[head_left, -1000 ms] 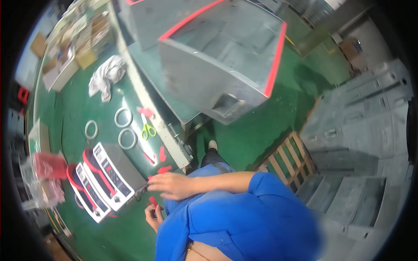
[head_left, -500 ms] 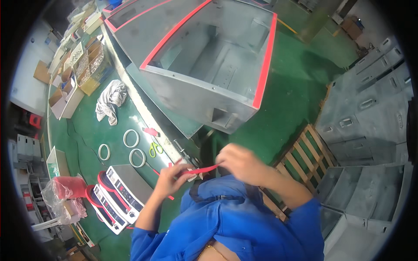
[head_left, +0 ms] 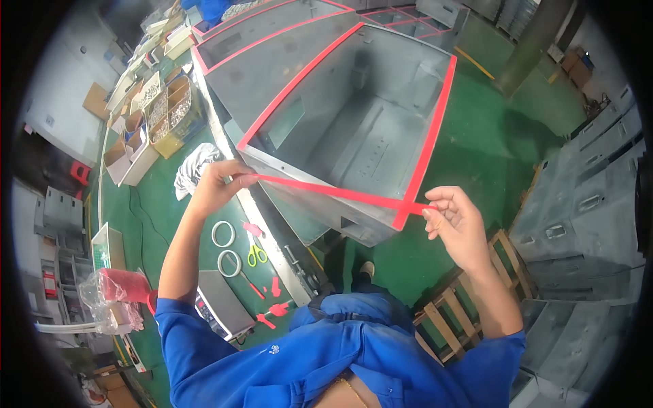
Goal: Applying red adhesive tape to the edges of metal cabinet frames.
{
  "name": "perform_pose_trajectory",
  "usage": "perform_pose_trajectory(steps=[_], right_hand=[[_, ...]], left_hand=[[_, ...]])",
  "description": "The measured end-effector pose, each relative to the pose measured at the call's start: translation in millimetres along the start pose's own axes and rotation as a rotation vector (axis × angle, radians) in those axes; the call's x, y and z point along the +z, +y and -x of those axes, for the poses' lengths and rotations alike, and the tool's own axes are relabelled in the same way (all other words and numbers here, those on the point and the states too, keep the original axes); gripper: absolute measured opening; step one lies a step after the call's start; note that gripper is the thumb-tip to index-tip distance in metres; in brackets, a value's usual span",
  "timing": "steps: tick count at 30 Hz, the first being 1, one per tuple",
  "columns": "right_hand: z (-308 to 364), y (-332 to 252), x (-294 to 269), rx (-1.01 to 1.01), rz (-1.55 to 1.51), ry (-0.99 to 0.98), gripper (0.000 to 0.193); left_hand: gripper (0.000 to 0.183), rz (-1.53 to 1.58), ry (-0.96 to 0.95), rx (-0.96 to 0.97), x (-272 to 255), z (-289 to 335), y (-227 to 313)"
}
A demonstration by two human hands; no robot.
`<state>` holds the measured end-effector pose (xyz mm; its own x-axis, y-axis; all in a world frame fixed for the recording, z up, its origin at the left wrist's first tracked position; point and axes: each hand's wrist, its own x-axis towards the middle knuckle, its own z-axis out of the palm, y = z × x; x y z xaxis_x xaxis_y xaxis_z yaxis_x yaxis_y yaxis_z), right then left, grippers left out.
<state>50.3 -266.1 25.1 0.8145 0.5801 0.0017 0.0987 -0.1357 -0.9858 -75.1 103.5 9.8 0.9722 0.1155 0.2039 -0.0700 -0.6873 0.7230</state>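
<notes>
A strip of red tape (head_left: 320, 188) is stretched between my two hands along the near edge of an open grey metal cabinet (head_left: 309, 209). My left hand (head_left: 224, 183) pinches one end by the cabinet's near left corner. Just past the near right corner, my right hand (head_left: 454, 221) holds the other end between thumb and finger, its remaining fingers loosely curled. The strip crosses the red tape on the cabinet's right edge (head_left: 435, 126). More red tape lines the left edge (head_left: 303, 83). Whether the strip touches the metal along its whole length, I cannot tell.
On the green bench left are white rings (head_left: 222, 234), yellow-green scissors (head_left: 256, 256), red tape scraps (head_left: 277, 309), a box-shaped device (head_left: 228, 299), a cloth (head_left: 192, 168) and bins of small parts (head_left: 178, 112). A wooden pallet (head_left: 452, 316) and grey metal cases (head_left: 568, 217) stand right.
My hands have moved forward and apart, from near my waist to the cabinet's near edge. The red strip, short between them before, now spans that edge.
</notes>
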Motion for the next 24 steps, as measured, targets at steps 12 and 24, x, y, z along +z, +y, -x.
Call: perform_pose_trajectory(steps=[12,24], right_hand=[[-2,14,29,0.047,-0.025,0.113,0.008],[10,3,41,0.112,-0.120,0.247,0.011]], left_hand=[[0.008,0.336,0.085,-0.133,-21,-39,-57],[0.007,0.606,0.123,-0.143,-27,-46,-93]])
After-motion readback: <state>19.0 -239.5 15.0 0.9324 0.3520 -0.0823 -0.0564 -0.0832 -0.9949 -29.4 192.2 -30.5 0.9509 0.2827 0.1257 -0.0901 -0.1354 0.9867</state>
